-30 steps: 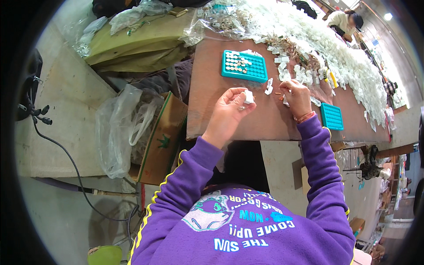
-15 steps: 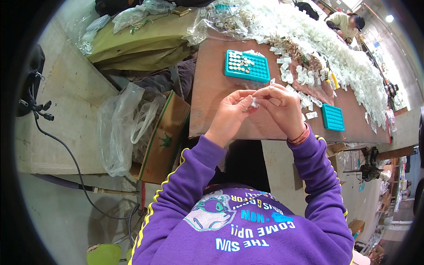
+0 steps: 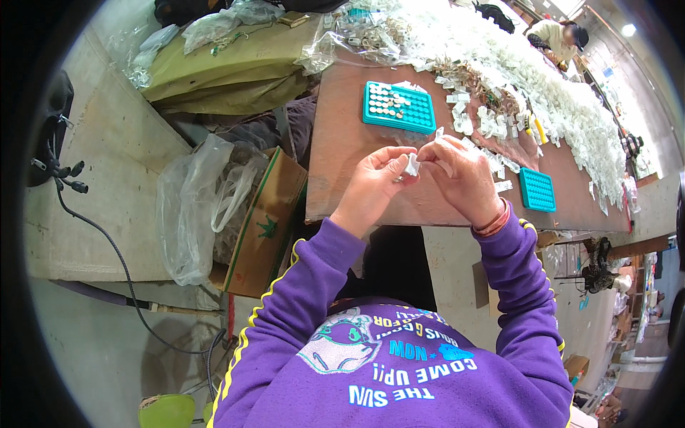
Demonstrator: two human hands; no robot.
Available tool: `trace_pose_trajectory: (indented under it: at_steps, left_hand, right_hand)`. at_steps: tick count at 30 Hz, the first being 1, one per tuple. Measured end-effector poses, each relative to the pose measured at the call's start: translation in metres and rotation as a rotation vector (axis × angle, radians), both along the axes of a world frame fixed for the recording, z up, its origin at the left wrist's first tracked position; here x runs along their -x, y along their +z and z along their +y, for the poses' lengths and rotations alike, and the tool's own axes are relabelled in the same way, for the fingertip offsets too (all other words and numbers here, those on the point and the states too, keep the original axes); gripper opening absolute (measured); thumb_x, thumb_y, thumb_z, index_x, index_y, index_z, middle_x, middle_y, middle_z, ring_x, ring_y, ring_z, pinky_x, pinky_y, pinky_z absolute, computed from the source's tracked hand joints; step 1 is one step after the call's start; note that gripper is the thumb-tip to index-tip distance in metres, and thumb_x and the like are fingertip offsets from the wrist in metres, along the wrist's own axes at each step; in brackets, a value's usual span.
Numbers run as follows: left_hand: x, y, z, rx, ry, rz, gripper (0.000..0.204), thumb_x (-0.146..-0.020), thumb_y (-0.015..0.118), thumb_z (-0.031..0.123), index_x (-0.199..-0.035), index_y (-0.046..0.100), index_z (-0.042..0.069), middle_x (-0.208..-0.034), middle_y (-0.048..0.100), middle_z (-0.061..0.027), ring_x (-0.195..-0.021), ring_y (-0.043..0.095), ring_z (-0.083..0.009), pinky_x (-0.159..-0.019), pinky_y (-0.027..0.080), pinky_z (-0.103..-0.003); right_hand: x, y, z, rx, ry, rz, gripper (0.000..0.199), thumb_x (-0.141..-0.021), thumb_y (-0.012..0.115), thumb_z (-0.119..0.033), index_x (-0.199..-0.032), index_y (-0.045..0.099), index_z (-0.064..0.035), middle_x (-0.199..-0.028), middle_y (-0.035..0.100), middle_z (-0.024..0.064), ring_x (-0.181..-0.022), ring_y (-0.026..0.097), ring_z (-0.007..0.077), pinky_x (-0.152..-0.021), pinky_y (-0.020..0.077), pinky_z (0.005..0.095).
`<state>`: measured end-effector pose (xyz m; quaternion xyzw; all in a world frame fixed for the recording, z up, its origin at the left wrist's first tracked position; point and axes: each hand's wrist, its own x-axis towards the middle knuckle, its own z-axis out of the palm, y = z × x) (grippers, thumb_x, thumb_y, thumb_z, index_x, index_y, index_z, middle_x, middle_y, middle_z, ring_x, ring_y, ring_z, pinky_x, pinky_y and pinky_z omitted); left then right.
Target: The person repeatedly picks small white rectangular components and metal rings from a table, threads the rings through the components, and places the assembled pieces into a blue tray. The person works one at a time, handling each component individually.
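Observation:
Over the near part of the brown table, my left hand (image 3: 378,182) pinches a small white plastic piece (image 3: 412,165) between thumb and fingers. My right hand (image 3: 460,171) is just beside it, its fingertips closed together near the piece; whether they grip anything is hidden. Beyond my hands sits a teal tray (image 3: 427,107) of round pockets, its left part filled with small pale round parts (image 3: 385,100). A smaller teal tray (image 3: 537,190) lies to the right of my right hand.
A large heap of clear white plastic pieces (image 3: 549,100) covers the table's far side. A yellow-handled tool (image 3: 539,130) lies by its edge. Left of the table stand a cardboard box (image 3: 264,221) and a clear plastic bag (image 3: 189,207). Another person (image 3: 556,39) is at the far right.
My right hand has shifted slightly right, away from the left. The white piece in my left hand now shows more plainly.

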<state>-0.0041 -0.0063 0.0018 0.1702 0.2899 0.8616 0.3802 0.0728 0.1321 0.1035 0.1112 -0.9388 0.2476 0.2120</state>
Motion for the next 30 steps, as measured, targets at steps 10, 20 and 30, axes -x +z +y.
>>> trace_pose_trajectory:
  at_steps: [10,20,30]
  left_hand:
    - [0.001,-0.003,0.001,0.043,-0.032,0.114,0.026,-0.096,0.06,0.016,-0.115,0.058,-0.002,-0.106,0.065,-0.0083,-0.093,0.063,-0.0165,-0.087,0.052,-0.034]
    - [0.0,-0.003,0.001,0.047,-0.005,0.125,0.026,-0.095,0.061,0.017,-0.113,0.058,-0.001,-0.107,0.065,-0.008,-0.095,0.062,-0.0146,-0.088,0.051,-0.033]
    - [0.0,0.001,0.0,-0.022,-0.004,0.005,0.024,-0.095,0.061,0.016,-0.111,0.059,-0.001,-0.099,0.064,-0.0056,-0.088,0.062,-0.0119,-0.081,0.051,-0.027]
  right_hand:
    - [-0.005,0.004,0.005,-0.076,0.066,-0.036,0.013,-0.075,0.063,0.0,-0.086,0.059,-0.0067,-0.081,0.063,0.0078,-0.078,0.063,0.0288,-0.067,0.0518,0.0373]
    - [-0.011,-0.02,-0.007,-0.15,-0.063,0.089,0.014,-0.075,0.063,0.0,-0.086,0.059,-0.0081,-0.079,0.06,0.0085,-0.075,0.063,0.0289,-0.063,0.0517,0.0369]
    - [-0.009,-0.026,-0.004,0.097,-0.148,0.084,0.009,-0.08,0.068,-0.004,-0.088,0.062,-0.0047,-0.079,0.063,0.0103,-0.071,0.064,0.027,-0.063,0.0512,0.0342]
